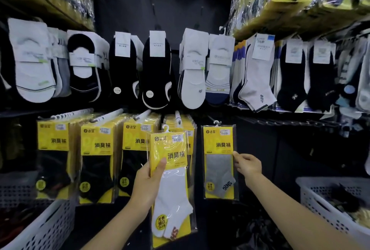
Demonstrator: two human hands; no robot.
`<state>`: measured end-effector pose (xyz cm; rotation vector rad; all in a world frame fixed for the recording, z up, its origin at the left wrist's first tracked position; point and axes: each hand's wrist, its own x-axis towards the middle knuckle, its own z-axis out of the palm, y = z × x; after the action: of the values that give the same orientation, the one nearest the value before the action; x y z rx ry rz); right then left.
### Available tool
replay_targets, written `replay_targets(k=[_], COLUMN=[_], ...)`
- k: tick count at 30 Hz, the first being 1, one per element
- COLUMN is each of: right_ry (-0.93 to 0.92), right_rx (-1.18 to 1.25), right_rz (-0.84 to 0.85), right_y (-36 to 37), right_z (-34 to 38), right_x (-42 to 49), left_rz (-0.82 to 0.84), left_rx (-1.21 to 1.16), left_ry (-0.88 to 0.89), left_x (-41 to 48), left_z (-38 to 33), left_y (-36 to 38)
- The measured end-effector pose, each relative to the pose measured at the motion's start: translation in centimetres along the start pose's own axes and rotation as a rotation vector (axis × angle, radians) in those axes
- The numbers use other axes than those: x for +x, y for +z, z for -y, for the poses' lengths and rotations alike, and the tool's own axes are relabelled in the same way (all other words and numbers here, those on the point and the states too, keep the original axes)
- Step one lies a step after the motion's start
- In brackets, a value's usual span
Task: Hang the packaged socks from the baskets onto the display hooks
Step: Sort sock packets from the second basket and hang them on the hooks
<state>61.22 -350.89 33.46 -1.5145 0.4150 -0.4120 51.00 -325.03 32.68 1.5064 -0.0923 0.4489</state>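
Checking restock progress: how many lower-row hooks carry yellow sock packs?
5: four stacks from left to centre, the fourth partly hidden behind the held white-sock pack, and one grey-sock pack at right.

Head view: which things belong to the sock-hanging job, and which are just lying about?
Job: left hand gripping the white sock pack; right hand pinching the edge of the hung grey sock pack; black sock packs on the lower hooks; left basket; right basket.
Lying about: carded socks on the upper row; wrapped bundles on the top shelves.
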Motion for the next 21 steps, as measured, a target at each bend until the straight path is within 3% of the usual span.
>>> replay_targets(k=[3,9,11,13,18,21], right_ry=[-0.029,-0.139,-0.159,-0.201,-0.196,-0.184], right_rx=[-0.013,0.104,0.116,0.14,0.201,0.142], right_rz=[-0.026,0.458,0.536,0.503,0.242,0.194], right_y=[-0.8,-0.4,-0.4,-0.6,-1.5,-1.4], right_z=[-0.8,0.3,0.1,0.0,1.8,3.2], right_x=[-1.1,-7.5,-8.8,-9.2,-7.5,-6.2], left_rz=[0.037,0.101,0.144,0.165,0.253,0.315], left_rx=[-0.033,-0.042,-0.044,-0.041,-0.014,0.008], left_ry=[-0.033,-0.072,-0.071,-0.061,-0.09,-0.119], left_x=[-0.4,-1.2,-1.5,-1.7,-1.1,-0.6], left_z=[0.2,0.5,0.7,0.9,0.8,0.6], left_y=[0.9,5.4,7.1,8.2,9.5,9.9])
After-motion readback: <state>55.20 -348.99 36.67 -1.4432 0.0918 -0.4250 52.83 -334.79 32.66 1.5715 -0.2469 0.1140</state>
